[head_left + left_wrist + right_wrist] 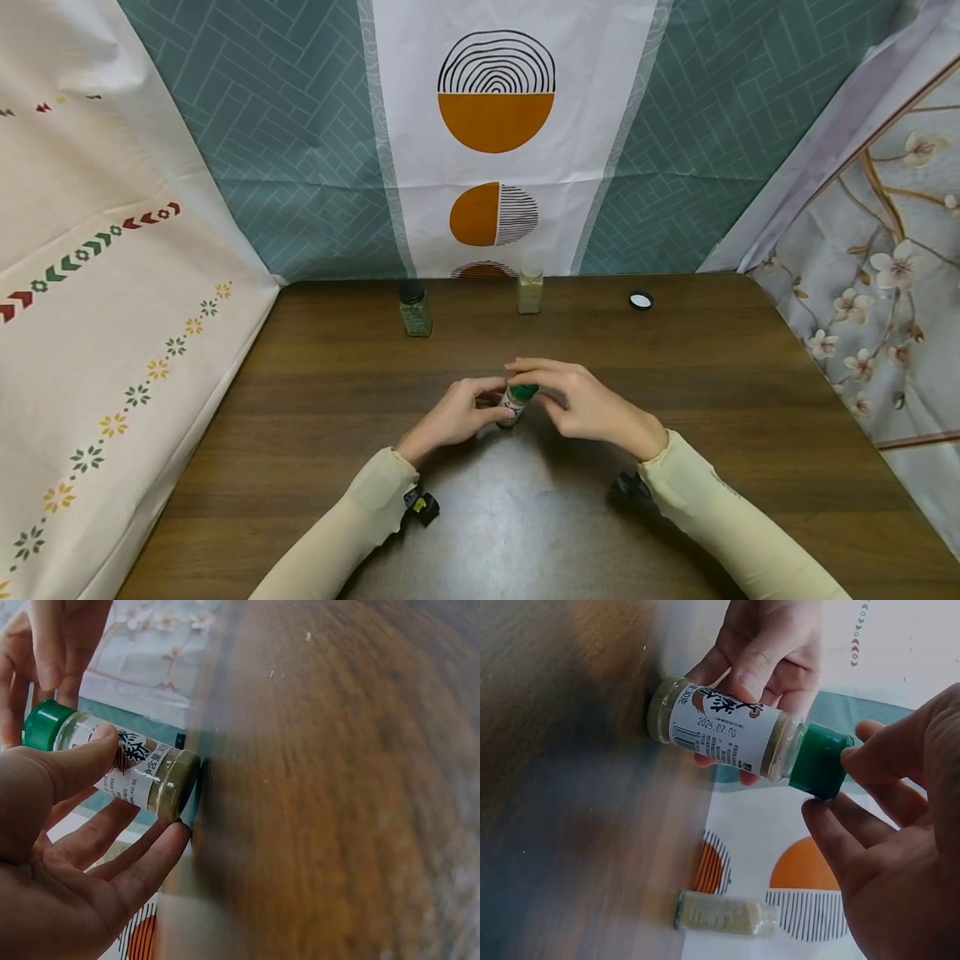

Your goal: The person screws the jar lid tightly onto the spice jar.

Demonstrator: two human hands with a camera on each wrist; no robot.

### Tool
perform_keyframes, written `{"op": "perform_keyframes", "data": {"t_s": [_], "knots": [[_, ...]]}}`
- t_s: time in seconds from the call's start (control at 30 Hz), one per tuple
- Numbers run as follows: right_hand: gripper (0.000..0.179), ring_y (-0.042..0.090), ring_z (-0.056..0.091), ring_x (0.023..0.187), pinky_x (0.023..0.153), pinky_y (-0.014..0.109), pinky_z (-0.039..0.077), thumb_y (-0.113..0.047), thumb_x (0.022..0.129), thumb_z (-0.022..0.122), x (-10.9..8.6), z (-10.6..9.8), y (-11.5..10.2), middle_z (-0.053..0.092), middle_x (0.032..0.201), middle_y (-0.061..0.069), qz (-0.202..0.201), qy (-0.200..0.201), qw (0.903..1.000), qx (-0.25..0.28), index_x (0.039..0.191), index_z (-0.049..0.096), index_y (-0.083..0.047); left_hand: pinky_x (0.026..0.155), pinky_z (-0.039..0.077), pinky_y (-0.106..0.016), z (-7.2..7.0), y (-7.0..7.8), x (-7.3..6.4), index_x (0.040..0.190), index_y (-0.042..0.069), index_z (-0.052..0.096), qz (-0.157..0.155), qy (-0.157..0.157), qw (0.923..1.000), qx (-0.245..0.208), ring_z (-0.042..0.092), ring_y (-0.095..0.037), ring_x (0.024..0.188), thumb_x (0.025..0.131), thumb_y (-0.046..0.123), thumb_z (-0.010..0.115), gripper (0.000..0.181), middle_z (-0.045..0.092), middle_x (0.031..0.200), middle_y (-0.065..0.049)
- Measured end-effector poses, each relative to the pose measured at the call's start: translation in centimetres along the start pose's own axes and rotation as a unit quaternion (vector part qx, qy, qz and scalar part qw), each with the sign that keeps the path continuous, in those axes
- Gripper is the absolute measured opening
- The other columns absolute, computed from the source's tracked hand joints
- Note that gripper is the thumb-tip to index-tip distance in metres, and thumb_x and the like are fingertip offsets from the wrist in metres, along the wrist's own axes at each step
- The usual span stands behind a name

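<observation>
A small spice jar (513,409) of brownish powder, with a white label (731,731) and a green cap (821,761), stands slightly tilted near the middle of the table. My left hand (456,414) grips the jar's body, thumb across the label and fingers around the far side in the left wrist view. At the cap is my right hand (592,406); its thumb and fingertips pinch the cap's edge from opposite sides in the right wrist view. The jar's base is close over the wooden surface (337,787).
Toward the back edge stand a dark-capped jar of green herbs (416,317) and a capless glass jar of pale powder (529,294). A black lid (641,300) with a white lining lies at the back right. Patterned cloths (300,167) hang behind and beside the table.
</observation>
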State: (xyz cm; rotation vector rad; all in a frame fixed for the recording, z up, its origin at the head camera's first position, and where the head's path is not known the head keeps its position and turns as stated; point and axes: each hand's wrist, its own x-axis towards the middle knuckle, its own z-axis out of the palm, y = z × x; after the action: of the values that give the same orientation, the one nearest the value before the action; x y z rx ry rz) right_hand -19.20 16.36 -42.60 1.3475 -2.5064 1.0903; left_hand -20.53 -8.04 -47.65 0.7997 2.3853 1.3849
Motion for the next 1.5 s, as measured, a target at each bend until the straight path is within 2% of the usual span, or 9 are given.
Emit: {"op": "perform_keyframes", "data": {"t_s": [0.07, 0.13, 0.43, 0.63, 0.93, 1.17, 1.23, 1.4, 1.5], "knots": [[0.044, 0.023, 0.066, 0.103, 0.057, 0.020, 0.043, 0.019, 0.089, 0.059, 0.03, 0.02, 0.00, 0.062, 0.142, 0.015, -0.004, -0.004, 1.0000, 0.000, 0.126, 0.071, -0.002, 0.098, 0.059, -0.046, 0.01, 0.02, -0.04, 0.142, 0.011, 0.063, -0.002, 0.000, 1.0000, 0.000, 0.068, -0.033, 0.120, 0.098, 0.021, 0.073, 0.047, 0.068, 0.135, -0.011], [0.043, 0.020, 0.063, 0.092, 0.056, 0.017, 0.039, 0.020, 0.089, 0.058, 0.06, 0.01, 0.03, 0.063, 0.140, 0.016, -0.005, -0.006, 1.0000, 0.000, 0.124, 0.072, -0.001, 0.098, 0.058, -0.046, 0.00, 0.06, -0.07, 0.143, 0.011, 0.062, -0.004, 0.000, 1.0000, -0.001, 0.068, -0.033, 0.120, 0.098, 0.021, 0.073, 0.047, 0.068, 0.137, -0.012], [0.039, 0.023, 0.069, 0.111, 0.071, 0.024, 0.054, 0.013, 0.089, 0.069, 0.07, 0.00, 0.23, 0.066, 0.133, 0.016, -0.010, 0.011, 0.9996, -0.024, 0.124, 0.072, -0.003, 0.097, 0.059, -0.043, -0.01, -0.06, 0.07, 0.143, 0.011, 0.062, 0.000, -0.002, 1.0000, 0.003, 0.067, -0.034, 0.121, 0.097, 0.020, 0.074, 0.048, 0.067, 0.136, -0.012], [0.035, 0.024, 0.069, 0.115, 0.079, 0.035, 0.062, 0.004, 0.091, 0.074, -0.01, 0.12, 0.41, 0.067, 0.132, 0.012, 0.006, 0.015, 0.9996, -0.022, 0.124, 0.073, -0.004, 0.098, 0.059, -0.045, -0.06, 0.06, 0.04, 0.142, 0.010, 0.063, 0.000, 0.000, 1.0000, -0.005, 0.067, -0.035, 0.121, 0.097, 0.020, 0.075, 0.048, 0.067, 0.137, -0.013], [0.030, 0.024, 0.070, 0.112, 0.079, 0.035, 0.063, -0.001, 0.093, 0.074, -0.01, 0.29, 0.69, 0.067, 0.130, 0.012, 0.003, 0.025, 0.9994, -0.025, 0.124, 0.072, -0.003, 0.098, 0.059, -0.042, 0.04, 0.01, 0.05, 0.142, 0.012, 0.063, -0.013, -0.002, 0.9999, -0.005, 0.067, -0.032, 0.122, 0.097, 0.020, 0.075, 0.048, 0.066, 0.138, -0.010], [0.031, 0.024, 0.069, 0.115, 0.081, 0.037, 0.063, 0.001, 0.093, 0.073, 0.11, 0.28, 0.66, 0.067, 0.131, 0.011, 0.003, 0.026, 0.9993, -0.026, 0.124, 0.072, -0.003, 0.098, 0.059, -0.042, 0.07, -0.03, 0.03, 0.143, 0.011, 0.062, -0.010, -0.002, 0.9999, -0.007, 0.067, -0.032, 0.122, 0.097, 0.018, 0.074, 0.048, 0.067, 0.137, -0.011], [0.033, 0.024, 0.069, 0.115, 0.078, 0.035, 0.062, 0.003, 0.092, 0.073, 0.12, 0.26, 0.65, 0.067, 0.132, 0.011, 0.005, 0.024, 0.9994, -0.023, 0.124, 0.072, -0.004, 0.099, 0.059, -0.041, 0.05, 0.00, 0.07, 0.143, 0.011, 0.062, -0.010, -0.001, 0.9999, -0.007, 0.067, -0.032, 0.122, 0.097, 0.018, 0.074, 0.048, 0.067, 0.137, -0.011], [0.037, 0.019, 0.068, 0.100, 0.062, 0.024, 0.050, 0.009, 0.091, 0.069, 0.12, 0.23, 0.58, 0.065, 0.135, 0.013, 0.015, 0.013, 0.9997, -0.013, 0.125, 0.072, -0.006, 0.098, 0.059, -0.040, -0.01, 0.04, 0.11, 0.144, 0.011, 0.062, -0.008, -0.001, 1.0000, -0.004, 0.067, -0.032, 0.122, 0.097, 0.018, 0.074, 0.048, 0.068, 0.136, -0.012], [0.035, 0.020, 0.069, 0.104, 0.066, 0.027, 0.055, 0.007, 0.092, 0.070, 0.14, 0.24, 0.54, 0.065, 0.135, 0.013, 0.017, 0.013, 0.9997, -0.013, 0.125, 0.072, -0.006, 0.098, 0.059, -0.041, -0.03, 0.02, 0.06, 0.143, 0.010, 0.062, -0.004, -0.001, 1.0000, -0.005, 0.067, -0.034, 0.121, 0.098, 0.019, 0.074, 0.048, 0.068, 0.135, -0.013]]}}
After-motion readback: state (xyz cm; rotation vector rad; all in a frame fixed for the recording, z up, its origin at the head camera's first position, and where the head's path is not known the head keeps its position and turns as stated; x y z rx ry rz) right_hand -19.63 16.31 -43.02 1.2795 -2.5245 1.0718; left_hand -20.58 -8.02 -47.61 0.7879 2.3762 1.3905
